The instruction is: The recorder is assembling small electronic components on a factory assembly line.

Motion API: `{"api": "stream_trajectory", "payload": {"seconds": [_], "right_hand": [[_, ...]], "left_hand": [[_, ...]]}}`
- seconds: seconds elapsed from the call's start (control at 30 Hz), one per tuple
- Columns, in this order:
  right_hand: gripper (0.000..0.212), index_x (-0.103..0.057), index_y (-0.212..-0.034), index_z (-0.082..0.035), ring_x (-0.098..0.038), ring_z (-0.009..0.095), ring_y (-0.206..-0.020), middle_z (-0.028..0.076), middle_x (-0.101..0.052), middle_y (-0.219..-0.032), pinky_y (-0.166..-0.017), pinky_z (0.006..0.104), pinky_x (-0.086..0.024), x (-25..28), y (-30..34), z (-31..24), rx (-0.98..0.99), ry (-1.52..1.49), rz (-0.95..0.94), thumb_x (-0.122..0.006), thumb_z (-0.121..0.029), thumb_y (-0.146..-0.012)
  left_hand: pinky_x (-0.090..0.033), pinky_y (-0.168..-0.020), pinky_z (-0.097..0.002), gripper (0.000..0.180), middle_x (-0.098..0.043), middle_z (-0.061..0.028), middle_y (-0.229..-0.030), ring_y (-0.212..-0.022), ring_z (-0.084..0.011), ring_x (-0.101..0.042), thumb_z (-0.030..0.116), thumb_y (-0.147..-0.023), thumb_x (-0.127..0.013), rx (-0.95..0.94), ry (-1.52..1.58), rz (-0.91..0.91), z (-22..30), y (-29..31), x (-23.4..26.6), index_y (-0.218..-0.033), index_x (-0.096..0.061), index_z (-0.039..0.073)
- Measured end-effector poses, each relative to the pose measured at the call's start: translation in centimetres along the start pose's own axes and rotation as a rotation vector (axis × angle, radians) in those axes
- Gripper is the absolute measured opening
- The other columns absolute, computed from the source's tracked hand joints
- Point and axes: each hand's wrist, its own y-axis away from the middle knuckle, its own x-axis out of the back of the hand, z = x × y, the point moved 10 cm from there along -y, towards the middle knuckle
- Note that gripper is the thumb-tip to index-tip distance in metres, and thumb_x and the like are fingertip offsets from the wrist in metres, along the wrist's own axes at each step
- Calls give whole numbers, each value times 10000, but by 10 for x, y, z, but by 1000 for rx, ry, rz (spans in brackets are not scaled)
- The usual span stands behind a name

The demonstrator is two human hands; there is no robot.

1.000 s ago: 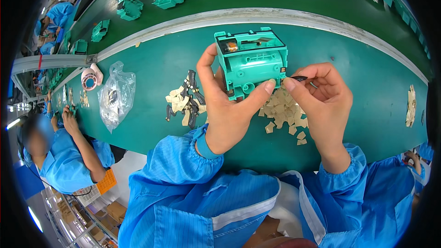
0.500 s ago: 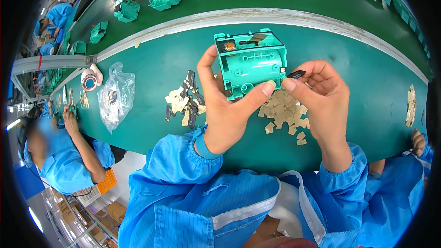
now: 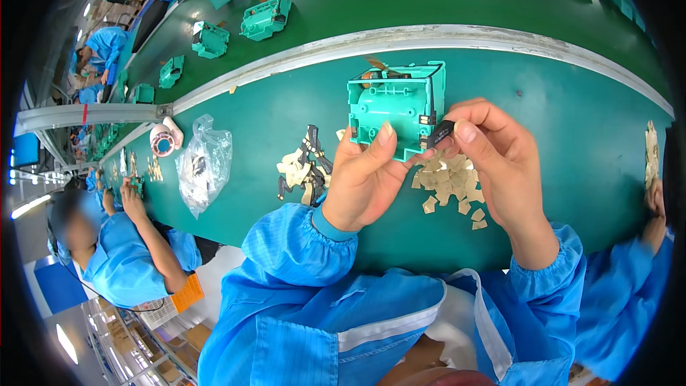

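Note:
A green plastic housing [image 3: 389, 111], box-shaped with a rounded middle, is held above the table. My left hand [image 3: 364, 182] grips its lower left part, thumb across the front and the other fingers mostly hidden beneath. At the housing's lower right corner, my right hand [image 3: 504, 150] pinches a small flat black piece [image 3: 441, 133] between thumb and fingers. That piece lies close against the corner; whether it touches cannot be made out. Under the hands lies a heap of cream-coloured flat chips [image 3: 451, 184]. Left of it is a mixed pile of black and cream pieces [image 3: 306, 168].
A clear plastic bag [image 3: 205, 168] and a pinkish-white round device [image 3: 164, 140] stand to the left. Beyond a metal rail [image 3: 457, 34], more green housings [image 3: 266, 19] sit on a dark green surface. A co-worker [image 3: 136, 243] sits at left; another's sleeve [image 3: 622, 300] is at right.
The housing has been tilted and turned in my left hand, showing more of its right side. My left thumb has slid leftward on it. The black piece has rotated and its flat face shows more.

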Motion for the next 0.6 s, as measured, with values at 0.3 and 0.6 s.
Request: {"api": "stream_trajectory", "payload": {"seconds": [0.3,0.6], "right_hand": [[103,-633,-921,13,-582,102,-793,38,-591,-904,-696,237,-477,-1,6,-10,167,105,55,-645,-61,-850],[101,-655,-871,8,-590,127,-751,64,-600,-853,-668,248,-484,-2,12,-29,408,397,115,-685,-22,-780]], "left_hand": [[-473,-871,-358,398,-593,-69,-1139,-1045,-193,-572,146,-843,-652,88,38,-38,-11,-1,2,-1206,-504,84],[-494,-867,-323,394,-589,-70,-1140,-1037,-183,-581,111,-844,-638,151,128,13,-18,2,5,-1209,-497,68]]}}
